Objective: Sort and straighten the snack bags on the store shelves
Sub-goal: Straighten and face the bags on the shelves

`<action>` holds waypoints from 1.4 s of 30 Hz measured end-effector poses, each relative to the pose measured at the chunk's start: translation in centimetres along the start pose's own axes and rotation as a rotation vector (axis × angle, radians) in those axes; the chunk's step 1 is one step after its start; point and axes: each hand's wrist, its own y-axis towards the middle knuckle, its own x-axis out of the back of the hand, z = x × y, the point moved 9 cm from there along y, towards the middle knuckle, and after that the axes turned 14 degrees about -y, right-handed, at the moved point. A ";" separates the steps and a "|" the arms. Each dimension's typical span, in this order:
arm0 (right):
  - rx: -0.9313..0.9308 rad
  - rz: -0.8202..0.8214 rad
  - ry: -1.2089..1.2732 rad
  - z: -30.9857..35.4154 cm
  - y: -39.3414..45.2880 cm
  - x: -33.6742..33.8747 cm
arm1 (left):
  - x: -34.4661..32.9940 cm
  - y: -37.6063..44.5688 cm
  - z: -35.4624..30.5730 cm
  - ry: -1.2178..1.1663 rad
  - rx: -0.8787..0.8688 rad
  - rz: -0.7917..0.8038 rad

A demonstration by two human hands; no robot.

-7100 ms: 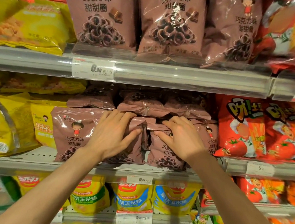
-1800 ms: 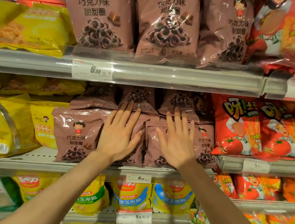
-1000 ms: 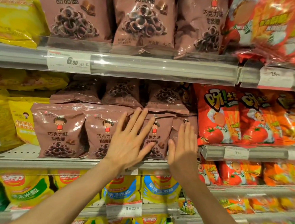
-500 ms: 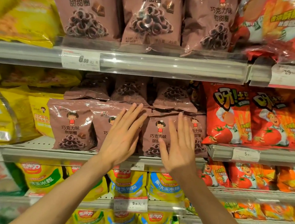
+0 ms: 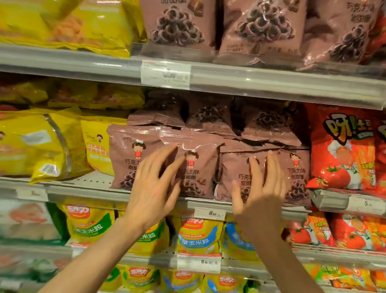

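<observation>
The mauve-brown glossy plastic snack bags printed with chocolate rings (image 5: 199, 167) stand upright in a front row on the middle grey metal shelf (image 5: 119, 195), directly ahead of both sets of fingertips, with more bags of the same kind lying flat on top of them, above the fingertips. The left hand (image 5: 154, 189) is spread with fingers straight and released, grasping nothing; its fingertips lie over the faces of the two left-hand bags of the row, though blur hides whether they touch. The right hand (image 5: 258, 195) is likewise flat and released, fingers straight over the two right-hand bags; contact cannot be confirmed. The row appears largely squared, so this reads as a final patting-in. Risks: a push too high on the faces would tip the upright bags backward and disturb the flat bags resting on them; an uneven push could skew the overlapped seams between neighbours. Beyond the left fingers sit crumpled yellow foil bags (image 5: 26, 144); beyond the right fingers, red tomato-print crisp bags (image 5: 344, 153), which a sideways shove could crowd. A white price tag (image 5: 209, 213) hangs below the fingers.
</observation>
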 end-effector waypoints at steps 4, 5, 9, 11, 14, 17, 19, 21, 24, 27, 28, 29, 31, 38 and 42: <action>0.027 0.057 -0.145 2.8 -0.2 -0.9 | -0.1 1.0 0.3 0.064 -0.128 0.073; 0.037 0.073 -0.178 3.1 -0.1 -1.4 | -0.5 1.5 0.4 0.103 -0.151 0.112; 0.031 0.158 -0.283 2.6 0.2 -3.0 | -2.5 2.9 1.2 0.217 -0.143 0.227; 0.032 0.220 -0.266 2.1 0.4 -3.6 | -3.1 3.2 1.3 0.226 -0.133 0.241; 0.020 0.307 -0.243 1.7 0.6 -4.0 | -3.7 3.5 1.1 0.216 -0.120 0.238; 0.018 0.305 -0.192 2.1 0.6 -3.3 | -3.8 3.3 1.2 0.176 -0.118 0.247; 0.012 0.250 -0.166 2.7 0.6 -2.4 | -3.3 3.0 1.5 0.114 -0.137 0.260; 0.015 0.181 -0.151 3.4 0.5 -1.5 | -2.5 2.6 1.8 0.029 -0.148 0.266; 0.048 0.109 -0.155 5.0 0.4 -0.8 | -0.7 2.1 2.1 -0.054 -0.156 0.211; 0.099 0.058 -0.133 7.3 0.5 -0.6 | 1.6 1.2 3.2 -0.061 -0.141 0.109; 0.117 0.043 -0.122 8.2 0.6 -0.6 | 2.6 0.9 4.0 -0.052 -0.127 0.067; 0.137 0.033 -0.115 9.3 0.6 -0.6 | 3.6 0.4 4.9 -0.036 -0.102 0.024; 0.183 0.026 -0.102 11.4 0.6 -0.9 | 5.1 -0.3 7.2 0.010 -0.023 -0.029; 0.223 0.212 -0.202 13.2 1.1 -4.8 | 4.0 -0.8 10.8 0.048 0.085 0.111; 0.208 0.329 -0.227 12.3 1.7 -5.3 | 2.7 -0.4 10.4 0.075 0.124 0.131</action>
